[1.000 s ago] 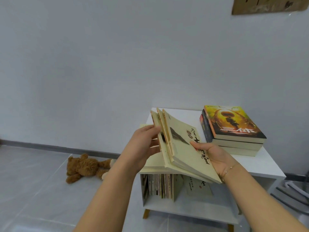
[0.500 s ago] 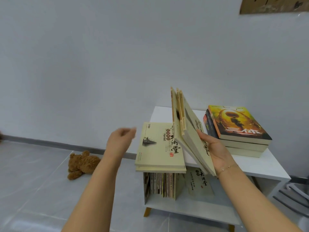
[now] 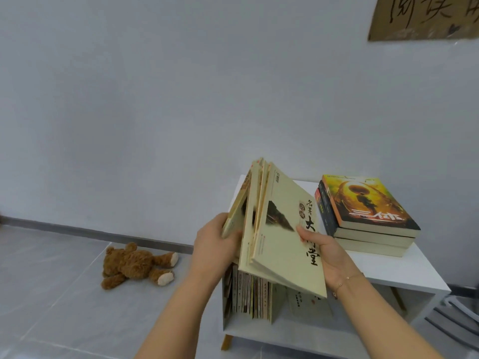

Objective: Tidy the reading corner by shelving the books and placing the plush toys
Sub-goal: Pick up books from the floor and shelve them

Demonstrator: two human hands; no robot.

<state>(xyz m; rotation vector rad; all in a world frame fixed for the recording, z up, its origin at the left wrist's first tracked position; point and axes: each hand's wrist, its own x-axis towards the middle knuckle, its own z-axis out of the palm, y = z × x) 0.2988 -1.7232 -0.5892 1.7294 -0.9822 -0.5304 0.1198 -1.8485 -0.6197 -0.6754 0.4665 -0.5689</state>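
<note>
Books (image 3: 282, 229), cream-covered, now gathered tilted at frame centre above the white shelf unit (image 3: 404, 275); left hand (image 3: 215, 244), free half a second ago, grips their left side, right hand (image 3: 329, 252) curls under, apparently ready for shelving; teddy bear (image 3: 134, 265) lies lower left

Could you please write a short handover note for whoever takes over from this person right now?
Left hand and right hand together grip a bundle of cream books, tilted above the white shelf unit.
Done: a row of books stands upright in the lower compartment.
Left: shelve the held bundle and the stack of three books on top; place the brown teddy bear lying on the floor.
</note>
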